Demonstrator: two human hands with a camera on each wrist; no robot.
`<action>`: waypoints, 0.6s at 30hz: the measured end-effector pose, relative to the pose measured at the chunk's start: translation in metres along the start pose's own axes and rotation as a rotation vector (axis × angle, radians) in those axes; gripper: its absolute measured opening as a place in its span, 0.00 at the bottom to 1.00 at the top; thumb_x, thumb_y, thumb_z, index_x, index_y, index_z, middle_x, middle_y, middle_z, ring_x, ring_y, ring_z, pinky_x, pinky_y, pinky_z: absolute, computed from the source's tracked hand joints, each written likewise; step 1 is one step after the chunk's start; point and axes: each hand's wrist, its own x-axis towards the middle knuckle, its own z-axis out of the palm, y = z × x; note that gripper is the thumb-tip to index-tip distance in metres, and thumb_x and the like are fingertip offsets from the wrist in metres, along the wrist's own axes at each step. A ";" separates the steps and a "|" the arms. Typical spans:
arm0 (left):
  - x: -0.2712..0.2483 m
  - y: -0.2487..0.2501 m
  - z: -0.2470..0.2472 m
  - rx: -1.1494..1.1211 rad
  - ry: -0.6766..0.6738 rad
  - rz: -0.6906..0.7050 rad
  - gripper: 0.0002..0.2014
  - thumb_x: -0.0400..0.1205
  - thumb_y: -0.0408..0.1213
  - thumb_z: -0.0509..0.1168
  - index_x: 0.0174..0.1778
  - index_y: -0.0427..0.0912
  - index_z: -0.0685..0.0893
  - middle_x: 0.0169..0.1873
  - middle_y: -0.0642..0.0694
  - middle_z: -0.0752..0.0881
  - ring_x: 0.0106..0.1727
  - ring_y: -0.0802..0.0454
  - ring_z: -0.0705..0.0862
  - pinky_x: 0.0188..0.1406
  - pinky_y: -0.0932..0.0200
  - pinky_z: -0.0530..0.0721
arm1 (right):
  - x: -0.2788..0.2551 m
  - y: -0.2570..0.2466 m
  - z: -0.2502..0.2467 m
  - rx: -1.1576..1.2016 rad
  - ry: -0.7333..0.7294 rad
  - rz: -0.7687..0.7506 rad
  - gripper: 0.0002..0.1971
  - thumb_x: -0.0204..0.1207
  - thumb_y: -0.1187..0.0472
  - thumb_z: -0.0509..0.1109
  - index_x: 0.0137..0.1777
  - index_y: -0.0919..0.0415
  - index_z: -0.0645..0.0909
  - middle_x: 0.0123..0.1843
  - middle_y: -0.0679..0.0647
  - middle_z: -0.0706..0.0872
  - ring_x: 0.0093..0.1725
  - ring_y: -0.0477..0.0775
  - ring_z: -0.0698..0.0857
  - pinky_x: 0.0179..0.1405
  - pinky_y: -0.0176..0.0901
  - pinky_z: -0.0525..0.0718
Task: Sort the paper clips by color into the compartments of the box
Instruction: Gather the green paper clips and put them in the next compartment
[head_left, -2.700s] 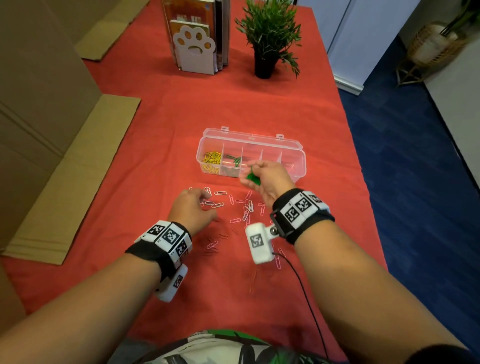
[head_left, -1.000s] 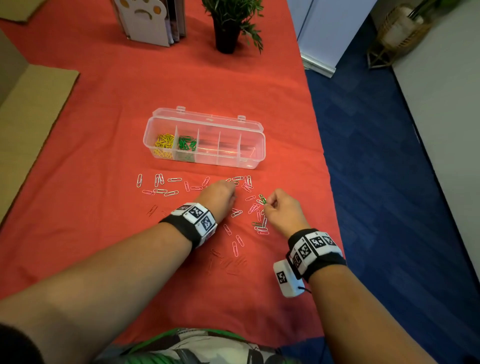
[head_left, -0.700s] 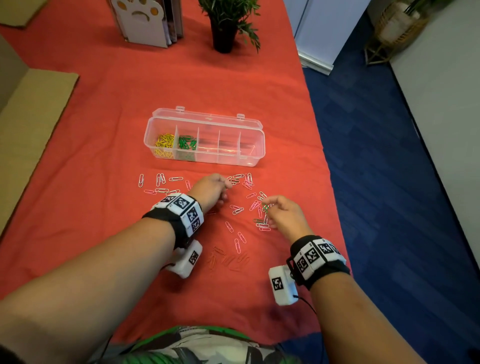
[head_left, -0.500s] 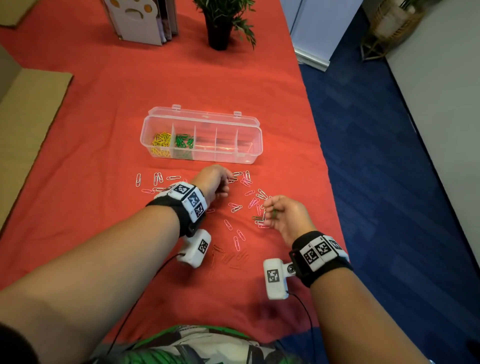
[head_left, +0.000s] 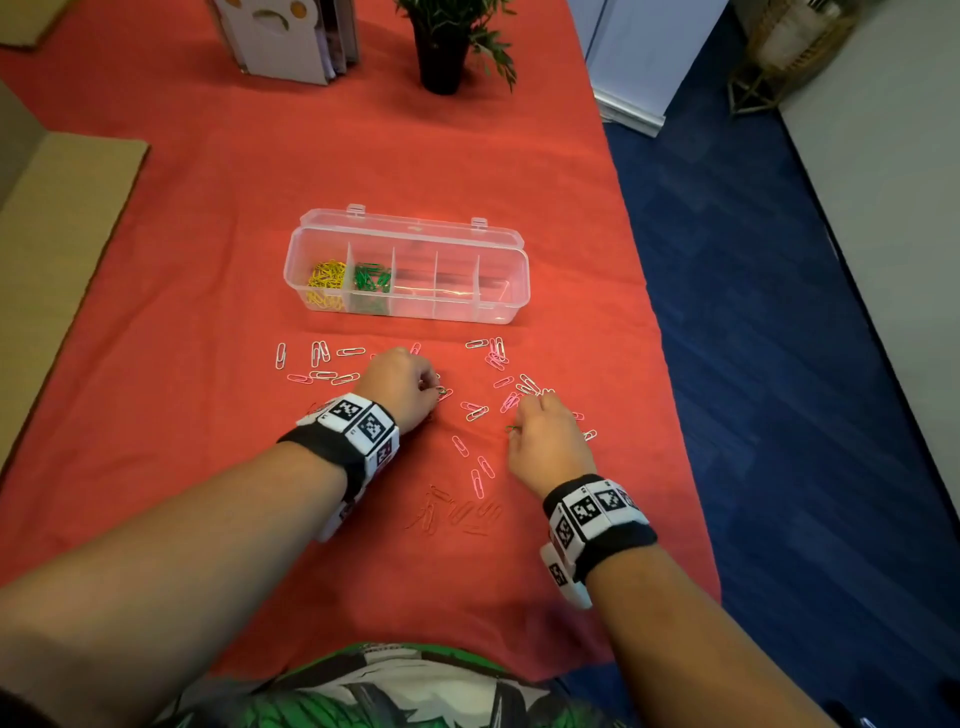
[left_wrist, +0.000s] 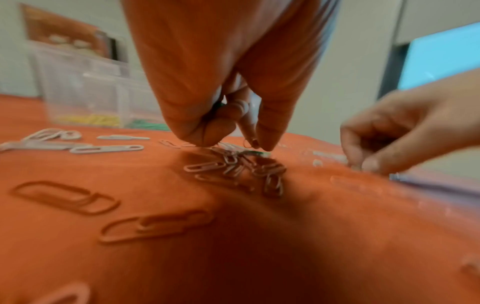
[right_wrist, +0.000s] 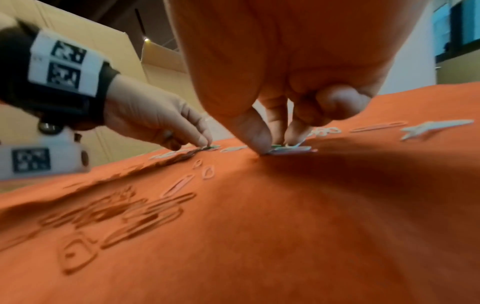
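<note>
A clear compartment box (head_left: 506, 278) stands open, with yellow clips (head_left: 324, 280) in its leftmost compartment and green clips (head_left: 371, 279) in the one beside it. White, pink and red clips (head_left: 475, 413) lie scattered in front of it. My left hand (head_left: 434, 388) has its fingertips (left_wrist: 267, 144) down on a small heap, at a green clip (left_wrist: 255, 152), with something green (left_wrist: 219, 105) tucked under its curled fingers. My right hand (head_left: 522, 415) pinches a green clip (right_wrist: 278, 147) that lies on white clips on the cloth.
A red cloth (head_left: 260, 208) covers the table; its right edge (head_left: 670, 395) drops to blue floor close to my right hand. A potted plant (head_left: 447, 47) and a book holder (head_left: 291, 36) stand at the back. Cardboard (head_left: 57, 249) lies along the left.
My right hand has turned palm down and dropped its fingertips onto the cloth. My left hand has drawn slightly back towards me onto the small heap.
</note>
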 end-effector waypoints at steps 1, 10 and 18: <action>-0.002 -0.002 -0.003 -0.044 0.008 -0.031 0.05 0.73 0.36 0.69 0.41 0.41 0.89 0.45 0.39 0.87 0.49 0.42 0.84 0.44 0.59 0.76 | 0.001 -0.004 0.000 -0.009 0.011 -0.007 0.10 0.72 0.64 0.63 0.52 0.65 0.77 0.55 0.62 0.78 0.56 0.65 0.79 0.55 0.53 0.80; -0.004 -0.008 -0.023 -0.042 0.162 -0.018 0.10 0.76 0.35 0.67 0.52 0.45 0.87 0.53 0.39 0.83 0.52 0.42 0.82 0.53 0.55 0.78 | 0.019 -0.014 -0.014 0.213 -0.050 0.091 0.08 0.73 0.70 0.60 0.43 0.63 0.81 0.48 0.59 0.78 0.55 0.62 0.80 0.52 0.42 0.74; 0.001 -0.003 0.002 0.177 -0.067 0.119 0.12 0.78 0.40 0.66 0.56 0.45 0.86 0.53 0.41 0.80 0.56 0.42 0.81 0.56 0.51 0.81 | 0.008 -0.010 -0.010 -0.025 -0.082 -0.056 0.08 0.74 0.60 0.66 0.50 0.63 0.80 0.53 0.59 0.79 0.55 0.61 0.80 0.52 0.48 0.80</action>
